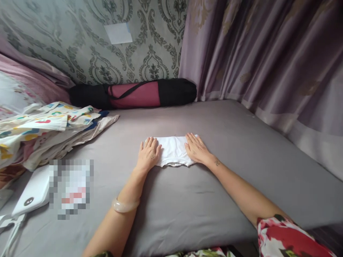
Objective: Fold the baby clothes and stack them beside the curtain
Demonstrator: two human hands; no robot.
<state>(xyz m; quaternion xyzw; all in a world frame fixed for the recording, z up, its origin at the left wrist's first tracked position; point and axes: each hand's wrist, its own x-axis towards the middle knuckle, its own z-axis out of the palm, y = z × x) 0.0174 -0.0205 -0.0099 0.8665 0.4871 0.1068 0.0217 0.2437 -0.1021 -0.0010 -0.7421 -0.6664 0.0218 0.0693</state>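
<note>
Left grip point(150, 150) and right grip point(197, 149) lie flat, unclenched, on the white cloth point(173, 148), at opposite ends of its long axis.

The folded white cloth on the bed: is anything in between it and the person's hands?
Nothing visible is: the left hand and right hand lie flat on the white cloth, at opposite sides. The clothes pile sits apart, leftward.
</note>
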